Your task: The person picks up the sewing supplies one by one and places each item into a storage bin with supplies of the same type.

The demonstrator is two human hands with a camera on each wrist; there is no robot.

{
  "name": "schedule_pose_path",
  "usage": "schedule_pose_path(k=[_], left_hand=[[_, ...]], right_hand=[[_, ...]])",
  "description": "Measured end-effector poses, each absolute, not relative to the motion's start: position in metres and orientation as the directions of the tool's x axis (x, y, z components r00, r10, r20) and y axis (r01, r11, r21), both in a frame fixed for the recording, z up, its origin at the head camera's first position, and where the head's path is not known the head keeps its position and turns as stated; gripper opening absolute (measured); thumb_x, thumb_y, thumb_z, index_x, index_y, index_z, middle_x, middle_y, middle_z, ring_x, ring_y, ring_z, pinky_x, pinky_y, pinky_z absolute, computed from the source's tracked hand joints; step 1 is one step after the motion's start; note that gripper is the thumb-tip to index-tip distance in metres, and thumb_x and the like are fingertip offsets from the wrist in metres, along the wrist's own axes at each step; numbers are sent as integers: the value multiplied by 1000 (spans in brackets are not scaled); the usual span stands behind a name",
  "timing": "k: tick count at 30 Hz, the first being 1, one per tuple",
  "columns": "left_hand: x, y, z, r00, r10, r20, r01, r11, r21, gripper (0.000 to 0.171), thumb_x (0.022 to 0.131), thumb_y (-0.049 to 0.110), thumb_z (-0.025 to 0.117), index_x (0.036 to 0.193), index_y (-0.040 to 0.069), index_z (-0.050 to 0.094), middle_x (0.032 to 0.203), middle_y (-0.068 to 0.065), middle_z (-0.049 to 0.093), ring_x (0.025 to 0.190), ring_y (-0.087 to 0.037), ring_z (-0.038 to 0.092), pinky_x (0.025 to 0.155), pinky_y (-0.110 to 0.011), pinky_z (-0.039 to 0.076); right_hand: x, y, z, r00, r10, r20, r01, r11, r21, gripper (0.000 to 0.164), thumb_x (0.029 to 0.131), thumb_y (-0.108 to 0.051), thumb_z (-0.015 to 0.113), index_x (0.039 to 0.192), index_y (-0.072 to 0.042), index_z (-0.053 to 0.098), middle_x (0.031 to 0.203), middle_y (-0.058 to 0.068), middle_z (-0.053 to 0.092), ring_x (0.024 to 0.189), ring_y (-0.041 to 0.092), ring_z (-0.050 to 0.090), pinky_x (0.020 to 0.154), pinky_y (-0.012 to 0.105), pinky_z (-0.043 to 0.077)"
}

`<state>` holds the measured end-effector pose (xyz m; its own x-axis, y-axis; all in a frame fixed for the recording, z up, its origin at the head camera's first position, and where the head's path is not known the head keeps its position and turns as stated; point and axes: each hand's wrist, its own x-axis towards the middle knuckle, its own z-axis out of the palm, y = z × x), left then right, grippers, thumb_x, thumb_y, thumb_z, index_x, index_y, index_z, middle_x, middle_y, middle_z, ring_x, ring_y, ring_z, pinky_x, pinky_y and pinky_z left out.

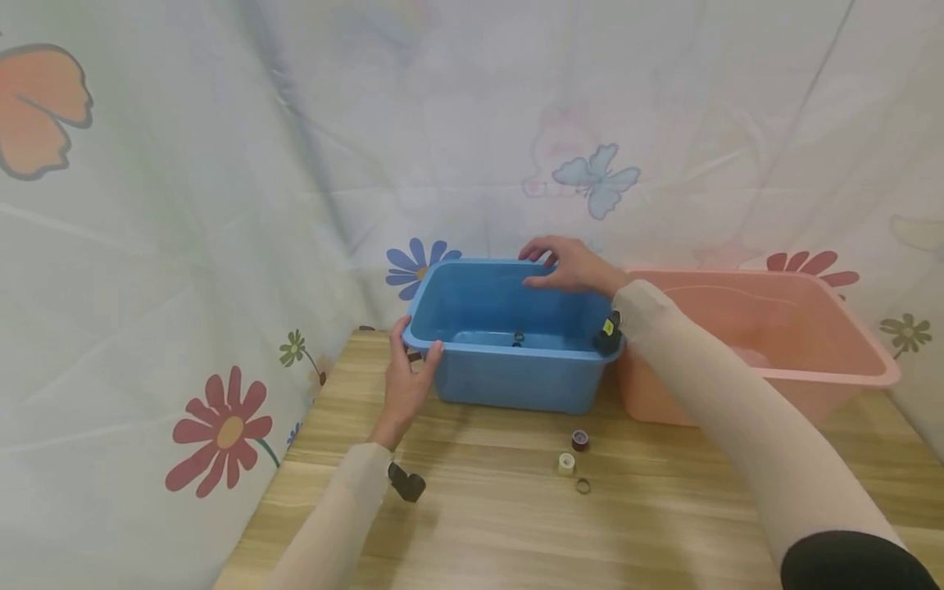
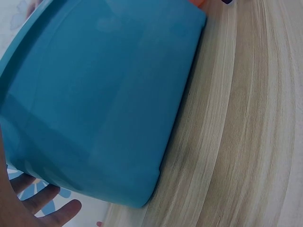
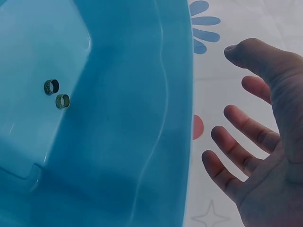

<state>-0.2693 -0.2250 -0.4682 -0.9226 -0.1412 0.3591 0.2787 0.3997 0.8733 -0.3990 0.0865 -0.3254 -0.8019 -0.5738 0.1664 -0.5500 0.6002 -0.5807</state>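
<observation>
My left hand (image 1: 409, 381) holds the near left corner of a blue plastic tub (image 1: 516, 381), thumb against the front and fingers along the left side. In the left wrist view, its fingers (image 2: 45, 201) show past the tub's edge. My right hand (image 1: 571, 264) hangs at the tub's far rim, fingers spread and loosely bent with nothing between them. Two small patterned metal rings lie close together on the tub floor: a darker ring (image 3: 51, 87) and a greenish ring (image 3: 62, 100).
To the right stands a pink tub (image 1: 760, 375), with my right forearm across it. On the wooden table (image 1: 487, 508) before the blue tub lie a dark round piece (image 1: 580, 441), a cream round piece (image 1: 566, 465) and a thin ring (image 1: 583, 486). A printed curtain (image 1: 472, 123) hangs behind.
</observation>
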Motion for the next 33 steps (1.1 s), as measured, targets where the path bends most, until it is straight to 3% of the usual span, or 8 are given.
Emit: schedule_pose_path(k=[17, 33], left_hand=[[-271, -224, -470, -920, -138, 366, 284, 409, 867, 76, 100, 52, 62, 159, 30, 21, 157, -9, 42, 126, -35, 54, 98, -56, 50], [-271, -225, -469, -922, -138, 362, 280, 406, 870, 75, 100, 50, 62, 160, 30, 21, 157, -10, 42, 124, -36, 55, 96, -55, 51]], right_hand=[[-379, 108, -316, -743, -619, 255, -644, 556, -526, 56, 90, -33, 80, 140, -18, 60, 133, 5, 63, 110, 27, 64, 91, 47, 56], [-357, 134, -306, -761, -596, 256, -626, 569, -534, 62, 87, -35, 82, 142, -21, 56, 132, 3, 63, 111, 23, 62, 88, 46, 58]])
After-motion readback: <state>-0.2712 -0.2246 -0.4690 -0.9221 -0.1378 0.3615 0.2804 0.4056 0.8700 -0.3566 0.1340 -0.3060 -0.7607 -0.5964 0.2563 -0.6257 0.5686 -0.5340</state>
